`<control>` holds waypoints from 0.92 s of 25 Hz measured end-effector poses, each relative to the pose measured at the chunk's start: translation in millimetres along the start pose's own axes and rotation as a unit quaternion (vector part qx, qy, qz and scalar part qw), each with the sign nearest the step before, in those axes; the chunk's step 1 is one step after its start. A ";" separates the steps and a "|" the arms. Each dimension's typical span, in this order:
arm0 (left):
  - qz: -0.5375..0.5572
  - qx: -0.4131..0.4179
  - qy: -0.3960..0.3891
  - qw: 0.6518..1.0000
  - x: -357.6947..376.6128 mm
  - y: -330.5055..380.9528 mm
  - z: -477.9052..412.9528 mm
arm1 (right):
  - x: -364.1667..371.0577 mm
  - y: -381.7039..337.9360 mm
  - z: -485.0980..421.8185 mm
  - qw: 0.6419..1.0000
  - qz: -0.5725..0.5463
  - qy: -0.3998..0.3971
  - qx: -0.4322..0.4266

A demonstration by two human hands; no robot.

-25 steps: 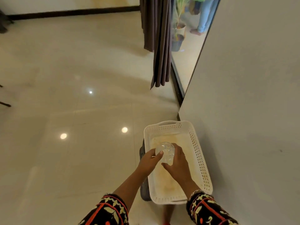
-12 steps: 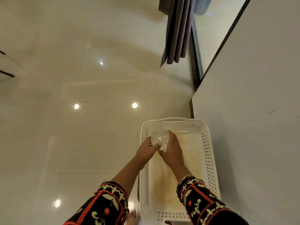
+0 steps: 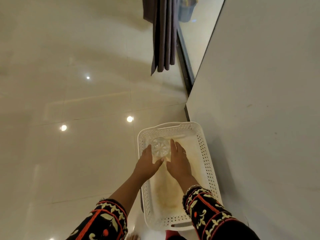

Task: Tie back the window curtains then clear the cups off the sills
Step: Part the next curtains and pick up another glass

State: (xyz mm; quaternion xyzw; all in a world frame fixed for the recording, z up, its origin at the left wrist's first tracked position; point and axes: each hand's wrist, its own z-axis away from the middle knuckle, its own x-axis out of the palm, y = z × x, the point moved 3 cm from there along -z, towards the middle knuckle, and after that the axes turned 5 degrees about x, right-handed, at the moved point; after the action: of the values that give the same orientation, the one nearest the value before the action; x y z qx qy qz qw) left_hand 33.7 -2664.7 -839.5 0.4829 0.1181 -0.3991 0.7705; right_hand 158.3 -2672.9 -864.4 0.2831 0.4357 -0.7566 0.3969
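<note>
Clear cup at basket corner, left hand gripping it, right hand fingers straight alongside

We see through one wide-angle camera on the head, facing forward and steeply down. The left hand, right hand, cup and tray lie near, low in centre; floor spreads left, wall rises right, curtain hangs farther ahead.

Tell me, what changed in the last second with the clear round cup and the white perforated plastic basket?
Both hands moved the clear round cup toward the far left corner of the white perforated plastic basket, lower inside it. The left hand still grips it; the right hand now lies straighter against its side. Basket and dark hanging curtain stayed put.
</note>
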 end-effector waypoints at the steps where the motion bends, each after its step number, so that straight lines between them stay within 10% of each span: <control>1: -0.060 0.033 -0.004 0.998 -0.2 4.3 7.8 | -4.3 1.5 10.9 1.000 0.014 0.012 0.003; 7: -0.294 0.164 -0.060 0.940 -0.7 15.5 73.3 | -6.0 -0.4 113.8 0.993 0.030 0.087 0.070; 23: -0.402 0.401 -0.218 0.794 68.1 -0.4 332.1 | 70.5 -9.9 460.8 0.925 -0.024 0.255 0.280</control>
State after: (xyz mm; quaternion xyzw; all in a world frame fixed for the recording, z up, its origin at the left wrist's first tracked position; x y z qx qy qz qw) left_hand 10.4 -2977.3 -710.4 0.5577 -0.0395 -0.7792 0.2834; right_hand 74.9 -3102.2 -702.6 0.5554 0.2987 -0.7596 0.1589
